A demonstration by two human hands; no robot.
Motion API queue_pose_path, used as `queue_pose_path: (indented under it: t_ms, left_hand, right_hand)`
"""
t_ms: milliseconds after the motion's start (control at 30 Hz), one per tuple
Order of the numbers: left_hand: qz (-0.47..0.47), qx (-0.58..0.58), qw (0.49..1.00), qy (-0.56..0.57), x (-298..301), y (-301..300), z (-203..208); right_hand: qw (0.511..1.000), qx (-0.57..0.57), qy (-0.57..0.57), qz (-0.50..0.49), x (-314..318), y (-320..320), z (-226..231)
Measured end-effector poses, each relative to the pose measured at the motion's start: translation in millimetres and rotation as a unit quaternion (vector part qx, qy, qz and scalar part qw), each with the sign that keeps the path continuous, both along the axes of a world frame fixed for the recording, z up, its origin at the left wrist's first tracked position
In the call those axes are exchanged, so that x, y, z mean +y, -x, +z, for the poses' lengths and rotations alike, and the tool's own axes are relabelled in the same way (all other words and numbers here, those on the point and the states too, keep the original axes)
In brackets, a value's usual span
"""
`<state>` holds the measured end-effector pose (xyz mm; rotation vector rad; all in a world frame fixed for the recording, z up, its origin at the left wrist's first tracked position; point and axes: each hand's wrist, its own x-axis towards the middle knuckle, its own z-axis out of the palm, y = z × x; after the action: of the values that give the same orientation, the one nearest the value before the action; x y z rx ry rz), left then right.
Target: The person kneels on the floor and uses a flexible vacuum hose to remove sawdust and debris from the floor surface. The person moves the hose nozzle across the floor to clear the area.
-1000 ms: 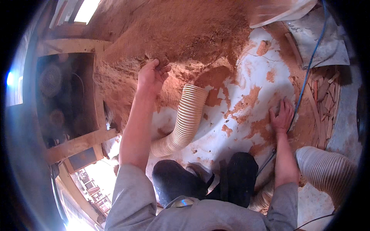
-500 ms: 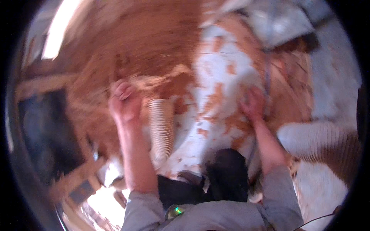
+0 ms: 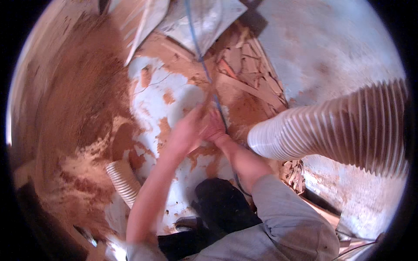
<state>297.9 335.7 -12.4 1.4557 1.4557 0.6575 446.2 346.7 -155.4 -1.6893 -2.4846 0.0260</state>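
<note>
My left hand (image 3: 188, 131) is closed and smeared by motion, reaching across to my right hand. A thin brown streak, perhaps a stick (image 3: 210, 96), rises from its fingers; I cannot make out what it is. My right hand (image 3: 214, 126) lies low beside the left one, its fingers stretched out and partly covered by it. Past it runs a blue cord (image 3: 205, 71), close to the fingers. Under both hands is a pale floor (image 3: 148, 102) patched with reddish-brown sawdust (image 3: 163, 130).
A large ribbed hose (image 3: 300, 130) comes in from the right. A smaller ribbed hose (image 3: 123, 180) lies at the left, beside a big sawdust heap (image 3: 78, 100). Wood scraps (image 3: 250, 65) lie beyond my hands, near a pale sack-like sheet (image 3: 196, 26).
The view has turned to the right. My left hand has moved from over the sawdust beside the small hose across to my right hand. The large hose now shows more fully.
</note>
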Motion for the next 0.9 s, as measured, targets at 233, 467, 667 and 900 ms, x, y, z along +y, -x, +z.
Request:
queue_pose_path:
  t_ms: [233,467,667,900]
  left_hand:
    - [-0.003,0.02,1.0,0.014,15,2,84]
    - [0.251,0.464,0.82,0.224,-165,167,34]
    - [0.362,0.33,0.811,0.32,-194,195,-22]
    - [0.344,0.352,0.821,0.289,-260,227,-13]
  right_hand:
    - [0.99,0.079,0.084,0.081,0,-17,-4]
    - [0.99,0.071,0.079,0.096,1,-18,-8]
    - [0.99,0.066,0.061,0.109,4,-15,-13]
    - [0.991,0.05,0.055,0.111,2,-18,-10]
